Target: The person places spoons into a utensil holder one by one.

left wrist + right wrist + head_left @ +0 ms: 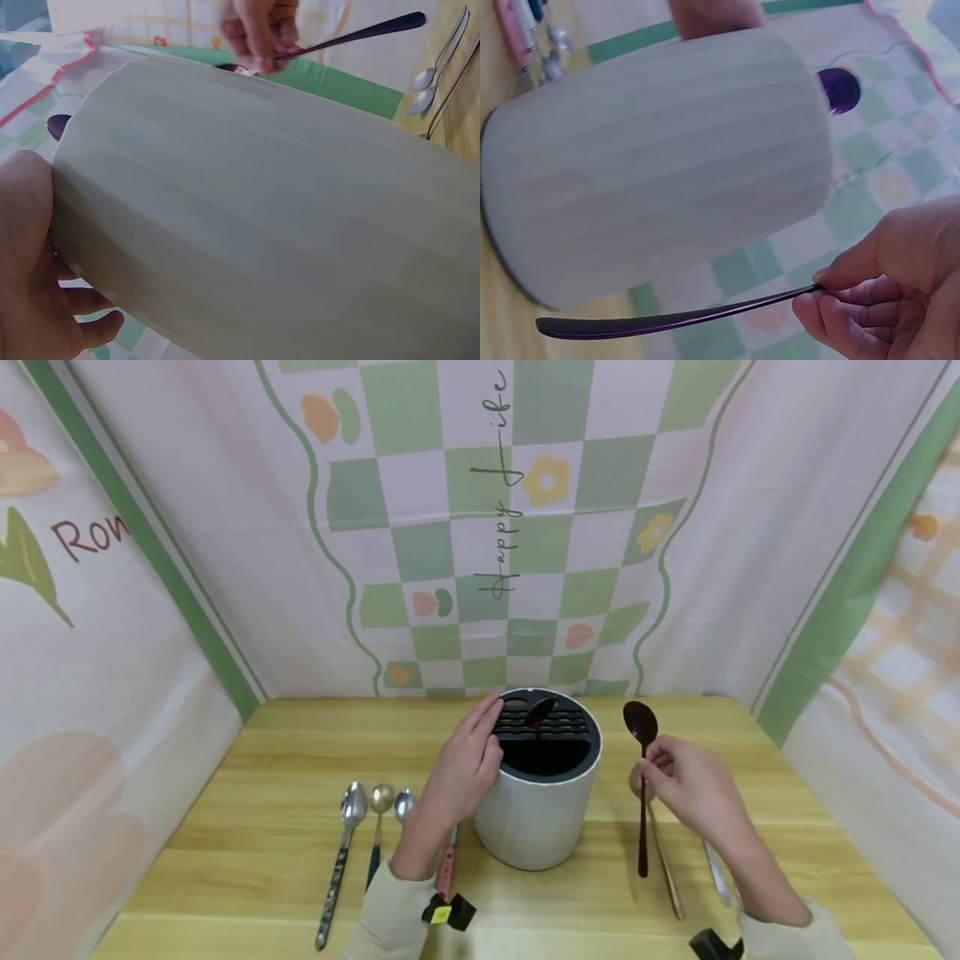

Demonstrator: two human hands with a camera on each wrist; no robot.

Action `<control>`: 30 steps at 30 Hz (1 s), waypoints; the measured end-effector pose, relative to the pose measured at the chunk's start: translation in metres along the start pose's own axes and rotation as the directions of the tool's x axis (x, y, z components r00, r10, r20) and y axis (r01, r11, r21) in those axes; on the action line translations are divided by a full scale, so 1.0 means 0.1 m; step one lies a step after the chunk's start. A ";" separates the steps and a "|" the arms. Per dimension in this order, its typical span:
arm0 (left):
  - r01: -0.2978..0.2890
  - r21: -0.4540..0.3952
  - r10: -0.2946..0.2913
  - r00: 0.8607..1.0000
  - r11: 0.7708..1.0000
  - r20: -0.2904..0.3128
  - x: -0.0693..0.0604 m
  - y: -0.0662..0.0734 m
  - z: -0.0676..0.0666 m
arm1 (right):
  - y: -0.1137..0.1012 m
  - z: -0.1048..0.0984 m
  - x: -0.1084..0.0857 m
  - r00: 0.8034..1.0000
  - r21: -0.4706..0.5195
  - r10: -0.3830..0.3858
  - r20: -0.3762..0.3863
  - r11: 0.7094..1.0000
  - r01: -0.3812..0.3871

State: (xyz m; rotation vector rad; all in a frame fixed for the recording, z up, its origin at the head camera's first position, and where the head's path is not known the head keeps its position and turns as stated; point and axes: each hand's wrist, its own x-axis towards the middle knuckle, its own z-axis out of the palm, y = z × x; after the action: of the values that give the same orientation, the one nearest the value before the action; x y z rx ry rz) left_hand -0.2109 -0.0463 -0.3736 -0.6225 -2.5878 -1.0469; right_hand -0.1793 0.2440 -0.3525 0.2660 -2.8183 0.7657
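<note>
A white ribbed utensil holder [534,822] with a black slotted lid stands upright on the table. One dark spoon [542,713] stands in it, its bowl above the slots. My left hand [463,768] rests against the holder's left side and rim, fingers extended. To the right of the holder, my right hand [686,785] pinches a second dark, purple-tinted spoon [641,722] by its thin neck, bowl up and handle hanging down. In the right wrist view this spoon's handle [682,319] is apart from the holder wall. Beneath the right hand lies a copper-coloured spoon [663,868].
Left of the holder lie a spoon with a patterned handle [335,881], a gold spoon [381,800], another silver spoon [404,806] and a pink-handled utensil [447,868]. A silver utensil [717,872] lies at the right. Printed cloth [480,552] hangs behind the wooden table [285,752].
</note>
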 end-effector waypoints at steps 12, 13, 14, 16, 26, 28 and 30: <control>0.006 -0.001 -0.006 1.000 1.000 0.001 0.00 0.00 0.01 | -0.24 -0.23 -0.03 0.986 0.007 -0.078 -0.149 0.997 0.080; 0.004 -0.001 -0.004 1.000 1.000 0.001 0.00 0.00 0.00 | -0.26 -0.25 -0.04 0.984 0.009 -0.083 -0.159 0.996 0.086; 0.000 -0.001 0.000 1.000 1.000 0.000 0.00 0.00 0.00 | -0.28 -0.26 -0.04 0.983 0.016 -0.085 -0.165 0.996 0.089; -0.003 0.001 0.003 1.000 1.000 0.000 0.01 0.00 0.00 | -0.32 -0.29 -0.04 0.978 0.025 -0.095 -0.184 0.995 0.101; -0.005 0.004 0.005 1.000 1.000 0.000 0.00 -0.01 0.00 | -0.49 -0.40 -0.02 0.940 0.086 -0.158 -0.304 0.978 0.192; -0.003 0.004 0.003 1.000 1.000 0.000 0.00 0.00 0.00 | -0.53 -0.42 0.00 0.928 0.086 -0.178 -0.327 0.972 0.217; -0.003 0.002 0.003 1.000 1.000 0.001 0.00 0.00 -0.01 | -0.57 -0.44 0.00 0.919 0.087 -0.189 -0.345 0.969 0.232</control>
State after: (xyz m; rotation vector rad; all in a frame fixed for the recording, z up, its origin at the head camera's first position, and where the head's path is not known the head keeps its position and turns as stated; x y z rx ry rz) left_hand -0.2108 -0.0467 -0.3731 -0.6261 -2.5874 -1.0439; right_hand -0.1600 0.2178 -0.2880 0.4106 -2.3799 0.8502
